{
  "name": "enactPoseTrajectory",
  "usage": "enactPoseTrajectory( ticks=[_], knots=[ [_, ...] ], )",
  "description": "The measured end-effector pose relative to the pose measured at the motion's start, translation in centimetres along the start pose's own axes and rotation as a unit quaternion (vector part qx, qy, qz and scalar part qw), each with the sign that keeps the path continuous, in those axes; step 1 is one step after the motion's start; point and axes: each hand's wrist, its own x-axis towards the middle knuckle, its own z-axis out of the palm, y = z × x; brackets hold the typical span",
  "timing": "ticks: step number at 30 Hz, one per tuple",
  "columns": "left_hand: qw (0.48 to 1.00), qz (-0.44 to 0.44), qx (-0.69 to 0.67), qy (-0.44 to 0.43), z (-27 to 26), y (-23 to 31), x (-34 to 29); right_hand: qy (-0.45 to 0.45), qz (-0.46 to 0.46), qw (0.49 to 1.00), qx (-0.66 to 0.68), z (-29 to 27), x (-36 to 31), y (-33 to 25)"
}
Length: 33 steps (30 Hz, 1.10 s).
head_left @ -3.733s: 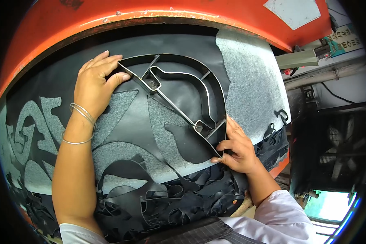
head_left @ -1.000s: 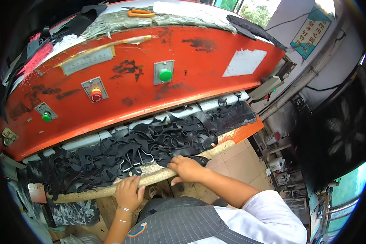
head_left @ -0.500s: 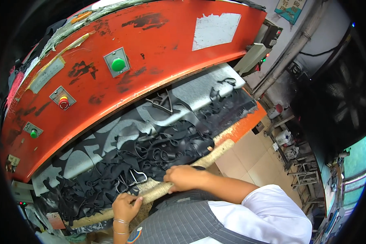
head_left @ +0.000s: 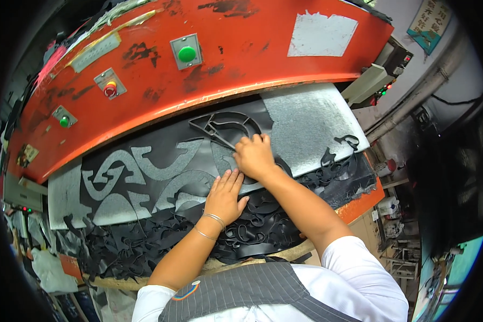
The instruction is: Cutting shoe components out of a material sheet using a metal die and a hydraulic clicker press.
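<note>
A black sheet (head_left: pixel 169 131) of leather-like material with curved cut-outs lies on the pale cutting board (head_left: pixel 311 115). On its far part rests a metal cutting die (head_left: pixel 205 124), a curved outline with inner braces. My right hand (head_left: pixel 254 156) has its fingers curled round the die's near right edge; the fingertips are partly hidden. Beside it, my left hand (head_left: pixel 225 198) lies palm down with fingers stretched over the sheet's near edge, holding nothing. Bracelets circle the left wrist. Tangled black offcuts (head_left: pixel 129 244) are heaped below both hands, along the board's near edge.
The red press beam (head_left: pixel 241 45) spans the far side, just above the board. It carries green buttons (head_left: pixel 187 53) and a red knob (head_left: pixel 110 89). A control box (head_left: pixel 367 86) with small lights stands at right. Stools and containers (head_left: pixel 389 206) are on the right-hand floor.
Both hands have moved from the bench's near edge forward onto the board. My right hand has taken hold of the die, and my left has flattened on the sheet. The view has shifted.
</note>
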Motion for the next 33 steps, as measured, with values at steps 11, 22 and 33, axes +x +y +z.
enactPoseTrajectory(
  ticks=[11,22,33],
  knots=[
    [0.998,-0.013,-0.055,-0.032,-0.8,-0.2,-0.7,0.082,0.144,0.873,0.459,-11.6,-11.5,9.9],
    [0.828,0.105,-0.541,-0.104,-4.7,4.7,-1.7,0.043,0.066,0.840,0.536,-12.6,-18.8,-2.8],
    [0.856,-0.166,-0.450,0.194,-8.7,-7.9,-16.9,-0.116,-0.071,0.845,0.517,-10.6,-14.7,-12.7]
  ],
)
